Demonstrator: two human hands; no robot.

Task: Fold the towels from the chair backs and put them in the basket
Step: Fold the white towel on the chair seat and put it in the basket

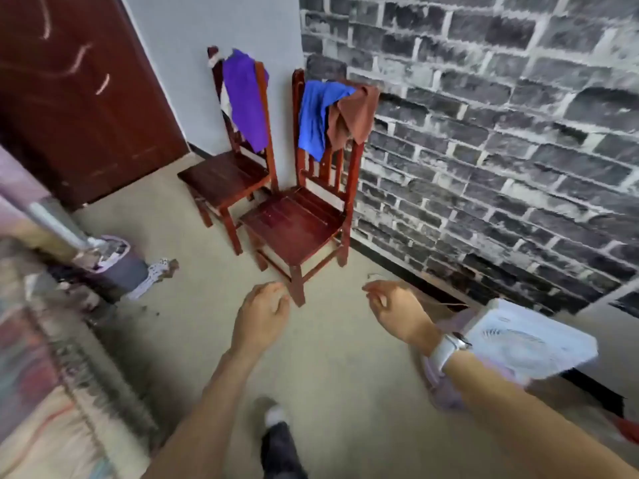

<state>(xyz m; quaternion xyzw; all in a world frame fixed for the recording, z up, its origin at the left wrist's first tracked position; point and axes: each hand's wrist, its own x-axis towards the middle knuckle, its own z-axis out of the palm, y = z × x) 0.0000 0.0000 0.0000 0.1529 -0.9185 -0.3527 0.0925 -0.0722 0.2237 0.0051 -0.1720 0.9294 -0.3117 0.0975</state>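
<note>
Two red wooden chairs stand against the wall. A purple towel [246,98] hangs over the back of the far chair [221,178]. On the back of the near chair [297,226] hang a blue towel [316,115] and, beside it on the right, a brown towel [352,115]. My left hand [262,312] and my right hand [394,309] are held out low in front of the near chair, fingers loosely curled, nothing in them. A purple basket [446,382] sits on the floor under my right forearm, mostly hidden.
A white box fan [529,344] lies on the floor by the basket at the right. A grey bin [117,261] stands at the left beside a bed edge [52,392]. A dark brick-pattern wall runs along the right, a brown door at back left.
</note>
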